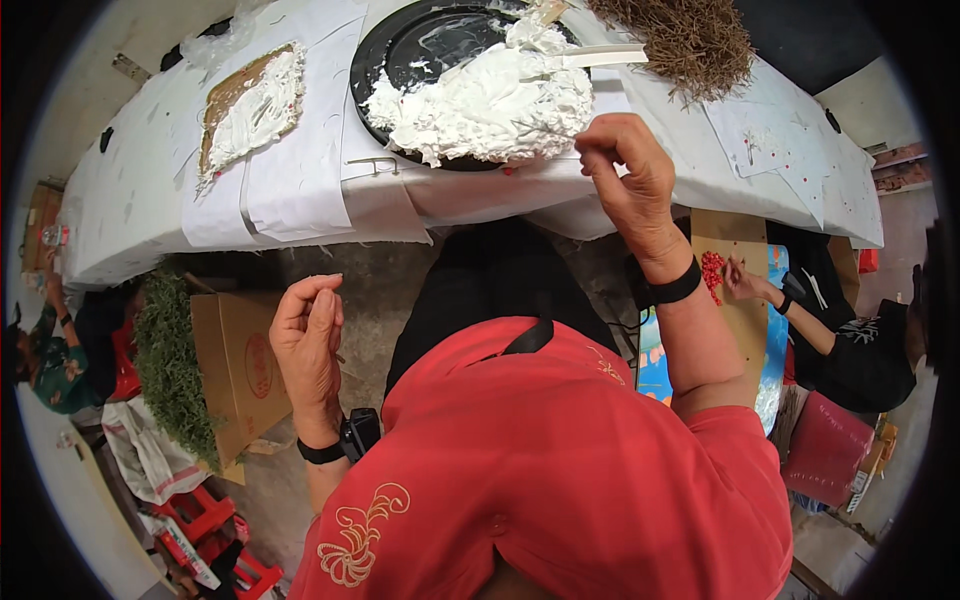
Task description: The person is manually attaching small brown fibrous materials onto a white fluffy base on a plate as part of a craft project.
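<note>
My right hand (632, 175) is raised at the table's front edge, its thumb and fingers pinched on a thin sprig (545, 128). The sprig is hard to tell apart from the thick white paste (490, 105) just behind it. That paste is heaped on a round black tray (400, 60), and a pale flat stick (605, 56) rests in it. Brown dry twigs (690, 40) lie bunched to the right of the tray. Lower left, my left hand (308, 335) hangs in front of the table with curled fingers; whatever is in them is hidden.
White sheets cover the table (400, 205). To the left lies a paste-smeared board (255, 105). Green sprigs (175, 360) stand by a cardboard box (240, 365) below. At right, another person's hand (745, 280) is beside red beads (712, 272); another person sits far left.
</note>
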`<state>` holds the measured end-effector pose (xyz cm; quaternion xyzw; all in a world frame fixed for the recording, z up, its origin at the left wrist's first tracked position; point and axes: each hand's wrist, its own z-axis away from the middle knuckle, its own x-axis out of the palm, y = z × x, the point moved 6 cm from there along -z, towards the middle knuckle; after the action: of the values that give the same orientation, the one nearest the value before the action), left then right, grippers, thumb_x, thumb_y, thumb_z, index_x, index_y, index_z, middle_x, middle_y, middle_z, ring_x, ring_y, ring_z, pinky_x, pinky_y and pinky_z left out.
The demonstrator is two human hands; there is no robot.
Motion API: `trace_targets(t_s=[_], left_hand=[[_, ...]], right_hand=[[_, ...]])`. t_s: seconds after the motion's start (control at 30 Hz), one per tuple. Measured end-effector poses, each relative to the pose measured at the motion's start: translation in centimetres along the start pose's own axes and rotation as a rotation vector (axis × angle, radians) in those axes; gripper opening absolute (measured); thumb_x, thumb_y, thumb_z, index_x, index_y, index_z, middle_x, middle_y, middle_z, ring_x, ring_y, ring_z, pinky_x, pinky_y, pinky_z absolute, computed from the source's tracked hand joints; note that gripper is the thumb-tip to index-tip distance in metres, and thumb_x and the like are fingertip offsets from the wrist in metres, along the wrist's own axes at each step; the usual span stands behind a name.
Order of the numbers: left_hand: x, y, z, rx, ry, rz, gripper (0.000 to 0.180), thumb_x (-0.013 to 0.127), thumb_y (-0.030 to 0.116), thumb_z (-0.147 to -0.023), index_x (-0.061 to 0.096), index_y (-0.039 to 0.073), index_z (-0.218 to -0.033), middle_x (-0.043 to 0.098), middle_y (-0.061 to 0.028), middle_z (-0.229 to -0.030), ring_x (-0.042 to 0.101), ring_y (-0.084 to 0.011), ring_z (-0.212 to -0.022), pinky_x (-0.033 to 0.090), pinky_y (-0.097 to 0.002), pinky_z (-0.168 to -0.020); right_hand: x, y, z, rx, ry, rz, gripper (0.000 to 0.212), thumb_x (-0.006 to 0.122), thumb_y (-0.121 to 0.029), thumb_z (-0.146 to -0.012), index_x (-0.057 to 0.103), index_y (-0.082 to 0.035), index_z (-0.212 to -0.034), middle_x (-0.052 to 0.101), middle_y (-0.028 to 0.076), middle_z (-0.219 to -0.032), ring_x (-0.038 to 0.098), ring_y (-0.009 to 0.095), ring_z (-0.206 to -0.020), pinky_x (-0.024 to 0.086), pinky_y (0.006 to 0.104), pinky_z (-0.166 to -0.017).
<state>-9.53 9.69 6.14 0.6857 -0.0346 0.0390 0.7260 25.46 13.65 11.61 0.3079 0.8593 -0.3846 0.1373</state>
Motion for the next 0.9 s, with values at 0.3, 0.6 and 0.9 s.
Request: trace_targets(t_s=[0.3,0.6,0.9], left_hand=[[-0.7,-0.1,0.7,0.021,0.034,0.025,0.018,0.058,0.012,-0.094,0.06,0.002,-0.109,0.045,0.006,-0.069,0.029,0.0009,-0.051,0.019,-0.0158,-0.045],[-1.0,0.3,0.6,0.014,0.067,0.064,0.018,0.06,0.01,-0.092,0.061,0.001,-0.108,0.048,0.0055,-0.071,0.033,0.0008,-0.053,0.022,-0.0151,-0.047],[-1.7,0.0,1.0,0.013,0.094,0.061,0.018,0.062,0.01,-0.091,0.061,0.002,-0.107,0.049,0.0066,-0.071,0.034,0.001,-0.054,0.023,-0.0147,-0.047]], right_hand=[[-0.4,-1.2,-0.8,-0.243,-0.022,0.335,0.021,0.063,0.013,-0.074,0.062,-0.002,-0.088,0.06,0.01,-0.089,0.062,0.02,-0.07,0.049,0.0261,-0.061],[-1.5,-3.9,-1.8,-0.314,-0.024,0.407,0.024,0.065,0.01,-0.069,0.063,-0.004,-0.088,0.061,0.01,-0.089,0.062,0.024,-0.074,0.051,0.0298,-0.062],[0.2,-5.0,-1.7,-0.54,-0.399,0.598,0.025,0.062,0.002,-0.065,0.063,-0.005,-0.09,0.06,0.007,-0.091,0.062,0.024,-0.079,0.052,0.0312,-0.066]])
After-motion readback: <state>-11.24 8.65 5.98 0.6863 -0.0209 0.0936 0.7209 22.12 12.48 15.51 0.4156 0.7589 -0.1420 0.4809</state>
